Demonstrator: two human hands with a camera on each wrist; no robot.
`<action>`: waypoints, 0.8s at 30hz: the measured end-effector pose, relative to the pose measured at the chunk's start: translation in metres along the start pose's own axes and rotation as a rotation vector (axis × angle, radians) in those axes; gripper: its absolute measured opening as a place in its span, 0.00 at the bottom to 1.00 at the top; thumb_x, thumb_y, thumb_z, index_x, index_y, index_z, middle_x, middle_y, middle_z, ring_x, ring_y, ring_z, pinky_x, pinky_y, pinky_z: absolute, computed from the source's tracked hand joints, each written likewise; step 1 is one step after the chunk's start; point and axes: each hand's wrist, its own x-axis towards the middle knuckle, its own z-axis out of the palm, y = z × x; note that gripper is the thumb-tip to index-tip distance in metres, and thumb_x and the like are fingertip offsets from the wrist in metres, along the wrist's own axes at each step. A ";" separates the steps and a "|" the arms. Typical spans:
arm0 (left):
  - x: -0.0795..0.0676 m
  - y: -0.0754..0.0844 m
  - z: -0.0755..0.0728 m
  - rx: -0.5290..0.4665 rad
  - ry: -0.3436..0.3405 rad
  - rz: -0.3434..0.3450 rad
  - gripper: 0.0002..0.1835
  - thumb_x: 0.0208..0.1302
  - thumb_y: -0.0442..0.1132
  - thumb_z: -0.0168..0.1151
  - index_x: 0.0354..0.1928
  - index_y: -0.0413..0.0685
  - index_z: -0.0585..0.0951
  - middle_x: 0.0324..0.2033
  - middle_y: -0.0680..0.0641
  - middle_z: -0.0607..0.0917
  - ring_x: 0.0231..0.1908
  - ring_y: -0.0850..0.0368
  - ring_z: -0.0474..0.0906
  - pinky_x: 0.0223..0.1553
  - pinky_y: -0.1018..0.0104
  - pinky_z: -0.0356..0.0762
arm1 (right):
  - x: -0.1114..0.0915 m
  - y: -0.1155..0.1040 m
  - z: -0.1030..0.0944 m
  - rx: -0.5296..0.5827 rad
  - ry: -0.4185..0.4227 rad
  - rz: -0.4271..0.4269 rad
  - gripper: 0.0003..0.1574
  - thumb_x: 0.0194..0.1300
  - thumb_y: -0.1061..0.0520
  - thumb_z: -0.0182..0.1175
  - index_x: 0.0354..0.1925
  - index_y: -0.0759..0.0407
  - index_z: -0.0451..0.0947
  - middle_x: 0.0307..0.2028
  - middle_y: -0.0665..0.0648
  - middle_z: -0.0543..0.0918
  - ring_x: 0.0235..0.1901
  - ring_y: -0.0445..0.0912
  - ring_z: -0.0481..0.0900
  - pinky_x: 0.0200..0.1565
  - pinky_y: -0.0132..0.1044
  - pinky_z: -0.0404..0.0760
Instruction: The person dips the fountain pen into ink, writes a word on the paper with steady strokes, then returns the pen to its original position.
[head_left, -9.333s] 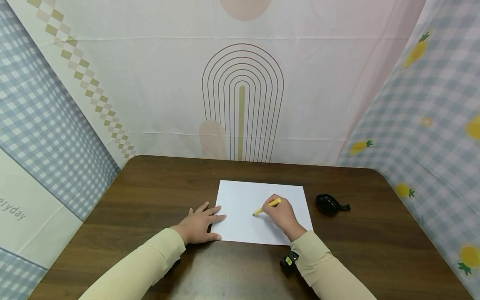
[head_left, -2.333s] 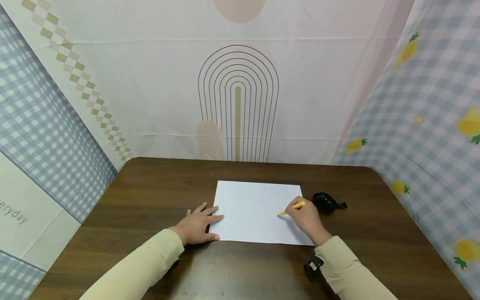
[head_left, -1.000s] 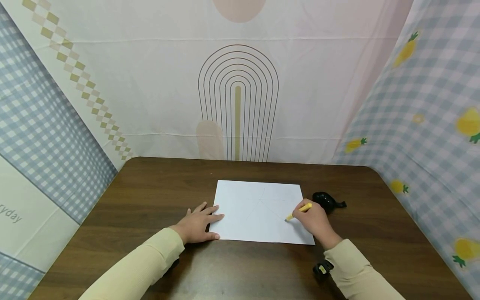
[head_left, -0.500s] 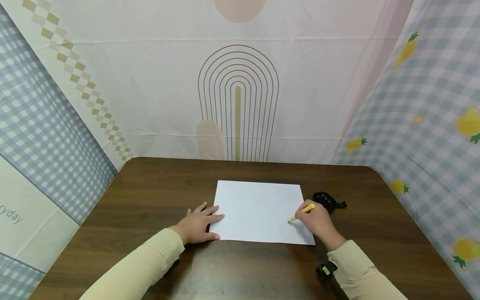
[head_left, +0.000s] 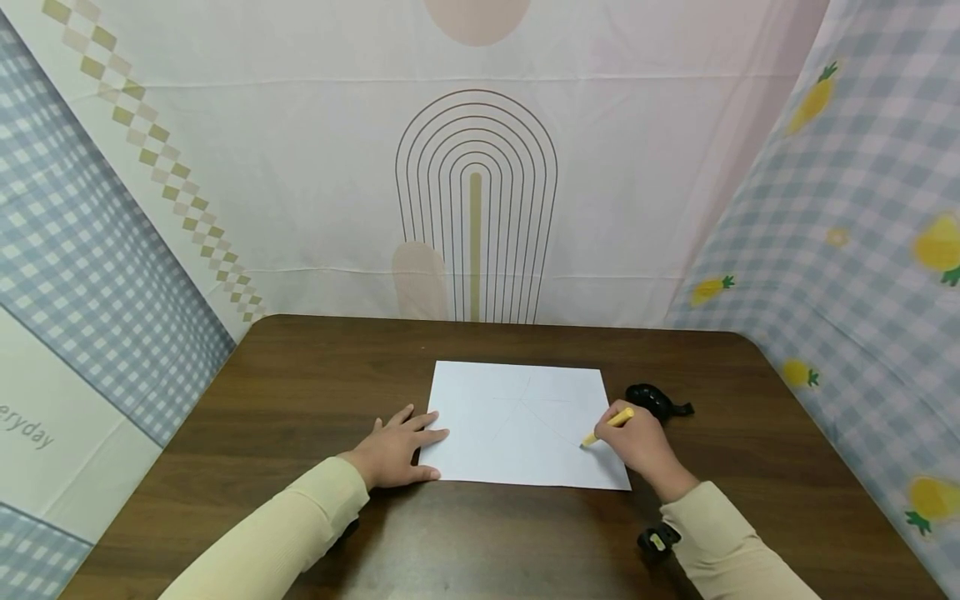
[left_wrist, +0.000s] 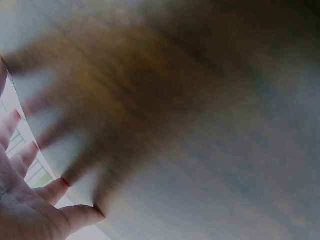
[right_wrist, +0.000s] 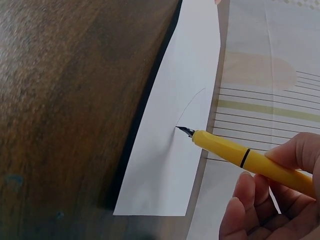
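A white sheet of paper [head_left: 480, 433] lies on the brown table, bearing thin lines that cross near its upper middle. My right hand [head_left: 637, 437] pinches a yellow fountain pen [head_left: 609, 427], whose nib touches the paper right of centre. In the right wrist view the dark nib of the fountain pen [right_wrist: 225, 150] meets the end of a thin curved line. With spread fingers, my left hand [head_left: 393, 450] rests at the paper's left edge, fingertips and thumb on the sheet. The left wrist view shows those fingers [left_wrist: 80, 216] straight; the tabletop there is blurred.
A black glossy ink-bottle-like object with a narrow tail [head_left: 654, 403] lies just right of the paper, behind my right hand. The wooden table [head_left: 337, 358] ends at a white patterned cloth [head_left: 315, 167]; checked cloths [head_left: 832, 275] hang at both sides.
My right hand has moved right and toward me with the fountain pen, lengthening a slanting line. More lines show on the paper than at first. The left hand keeps its place.
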 end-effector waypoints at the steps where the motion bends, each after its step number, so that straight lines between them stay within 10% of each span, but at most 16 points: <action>1: 0.000 0.000 0.000 -0.001 0.000 0.001 0.34 0.59 0.59 0.65 0.68 0.61 0.72 0.72 0.48 0.62 0.72 0.36 0.48 0.60 0.25 0.50 | 0.000 0.000 0.000 -0.001 0.000 -0.001 0.05 0.57 0.61 0.57 0.31 0.63 0.76 0.25 0.57 0.75 0.23 0.47 0.67 0.25 0.36 0.68; 24: 0.000 0.000 0.000 -0.011 -0.002 0.010 0.34 0.60 0.58 0.65 0.68 0.60 0.71 0.72 0.47 0.62 0.72 0.35 0.48 0.59 0.24 0.49 | 0.005 0.002 -0.009 0.030 0.010 0.006 0.07 0.59 0.61 0.57 0.35 0.64 0.78 0.31 0.59 0.77 0.25 0.47 0.67 0.26 0.37 0.68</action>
